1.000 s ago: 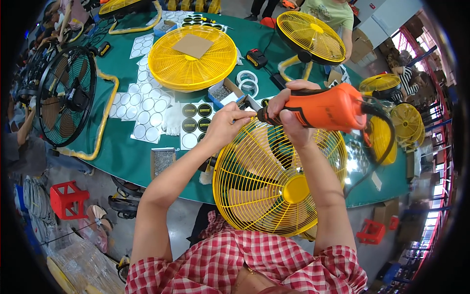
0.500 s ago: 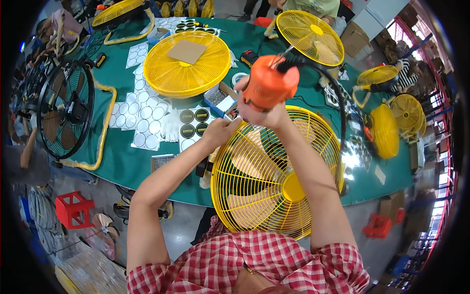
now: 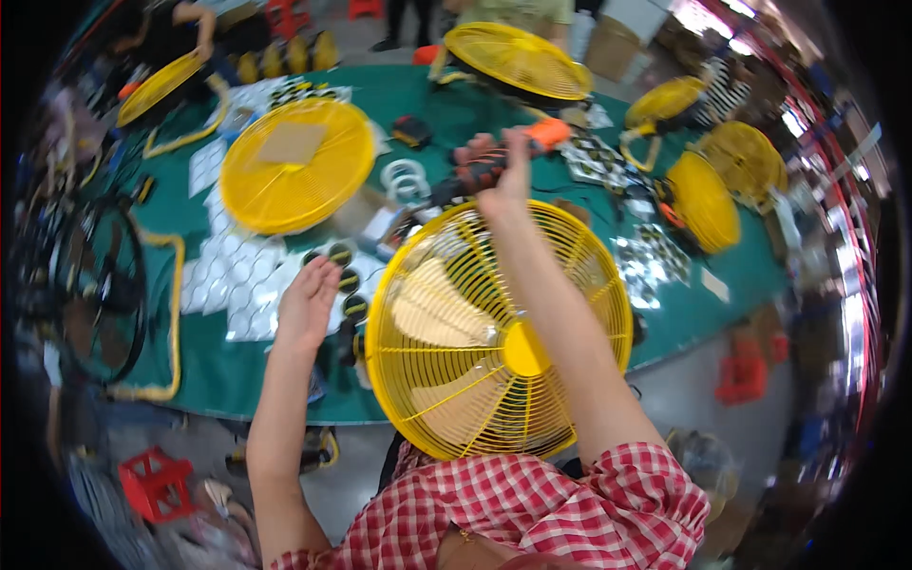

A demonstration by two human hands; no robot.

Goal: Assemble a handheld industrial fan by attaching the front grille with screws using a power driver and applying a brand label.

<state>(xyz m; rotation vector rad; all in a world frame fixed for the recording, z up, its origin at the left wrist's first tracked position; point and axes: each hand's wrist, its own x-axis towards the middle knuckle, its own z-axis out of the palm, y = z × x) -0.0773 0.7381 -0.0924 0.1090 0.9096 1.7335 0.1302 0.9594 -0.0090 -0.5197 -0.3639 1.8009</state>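
Note:
A large yellow fan (image 3: 525, 348) with a round wire grille and pale blades stands tilted against the table edge, right in front of me. Above its far rim my right hand (image 3: 503, 171) is closed around a black-and-orange power drill (image 3: 482, 171), whose bright orange end points to the right. To the left of the fan, my left hand (image 3: 312, 290) hovers over the sticker sheets, empty, its fingers stretched out and somewhat blurred. Round black stickers (image 3: 353, 306) lie right beside that hand. Behind the drill's dark end sits an open box of small parts (image 3: 385, 228).
A yellow fan grille (image 3: 328, 195) carries a piece of cardboard (image 3: 291, 143). Sheets of white round stickers (image 3: 252, 294) cover the left of the green table (image 3: 332, 389). More yellow fans (image 3: 518, 62) stand at the back and right; a black fan (image 3: 109, 294) is at left, a red stool (image 3: 157, 483) below.
My left hand has let go near the fan's rim and moved left. My right hand has swung the drill over, so its orange end now points right. The whole view has shifted.

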